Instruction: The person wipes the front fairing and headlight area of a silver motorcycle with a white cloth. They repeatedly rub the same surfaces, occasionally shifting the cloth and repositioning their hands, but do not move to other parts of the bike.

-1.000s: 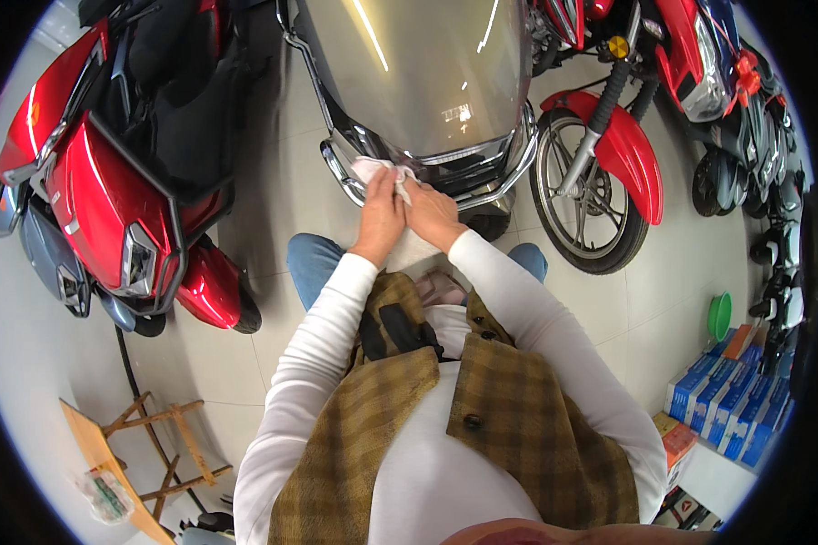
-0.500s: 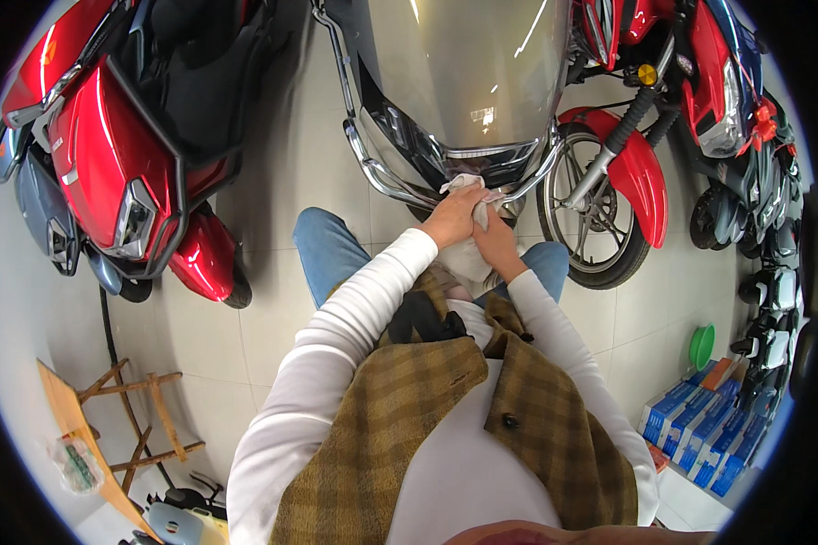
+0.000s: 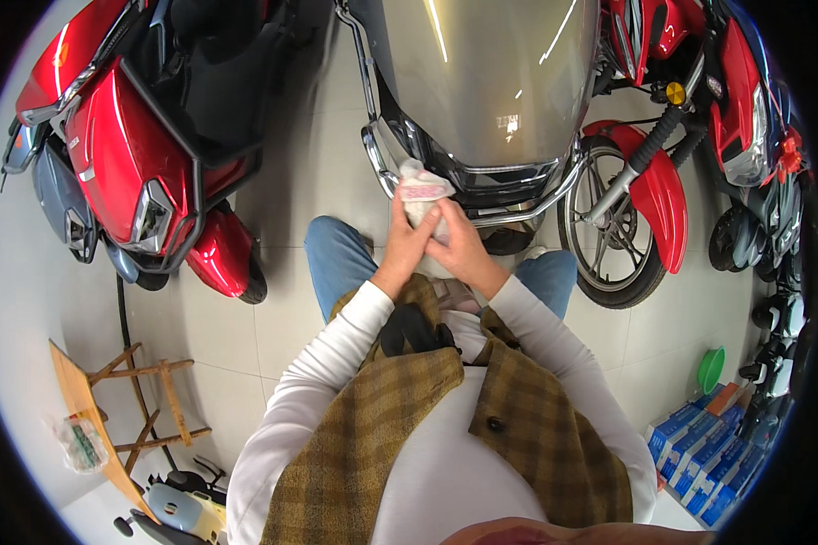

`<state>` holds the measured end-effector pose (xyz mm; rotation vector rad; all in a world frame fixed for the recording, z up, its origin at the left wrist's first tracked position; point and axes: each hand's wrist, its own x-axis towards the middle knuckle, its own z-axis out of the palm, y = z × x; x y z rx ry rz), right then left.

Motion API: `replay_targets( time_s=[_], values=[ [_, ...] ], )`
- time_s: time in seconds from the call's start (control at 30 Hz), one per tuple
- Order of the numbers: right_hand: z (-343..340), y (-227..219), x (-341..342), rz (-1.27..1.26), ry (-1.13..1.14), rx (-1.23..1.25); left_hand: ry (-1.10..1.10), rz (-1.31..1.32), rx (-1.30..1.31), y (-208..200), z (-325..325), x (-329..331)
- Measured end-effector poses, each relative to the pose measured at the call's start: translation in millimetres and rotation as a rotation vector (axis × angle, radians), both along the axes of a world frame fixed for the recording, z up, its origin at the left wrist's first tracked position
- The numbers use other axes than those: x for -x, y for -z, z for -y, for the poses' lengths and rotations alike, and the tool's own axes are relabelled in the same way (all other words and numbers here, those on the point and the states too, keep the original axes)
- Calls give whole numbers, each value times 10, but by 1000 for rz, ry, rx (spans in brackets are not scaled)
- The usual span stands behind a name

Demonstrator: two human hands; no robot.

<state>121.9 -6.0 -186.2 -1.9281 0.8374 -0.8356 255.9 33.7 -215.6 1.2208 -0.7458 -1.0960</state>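
Head view: both hands (image 3: 436,241) around white cloth (image 3: 420,189) at scooter's chrome guard (image 3: 518,213).

A red scooter (image 3: 127,173) stands at the left, a red motorcycle (image 3: 663,154) at the right, with a wooden folding stand (image 3: 127,400) lower left and stacked blue boxes (image 3: 700,454) beside a green bowl (image 3: 711,370) lower right.
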Motion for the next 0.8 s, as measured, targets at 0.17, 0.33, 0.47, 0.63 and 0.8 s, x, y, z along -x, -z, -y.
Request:
replay_targets(
  time_s=[0.17, 0.33, 0.47, 0.63, 0.8],
  values=[
    [-51, -54, -175, 36, -75, 9, -180, 168, -40, -29, 174, -361],
    [-109, 0, -11, -86, 19, -75, -424, 478, 70, -80, 661, -969],
    [-99, 84, 75, -83, 39, -142, -341, 758, -67, 75, 1160, -1304],
    [-103, 99, 61, -69, 0, -124, -312, 774, -199, 462, 1069, -1061],
    [-191, 25, 19, -139, -68, -292, -257, 592, -161, 581, 562, -1002]
  ],
)
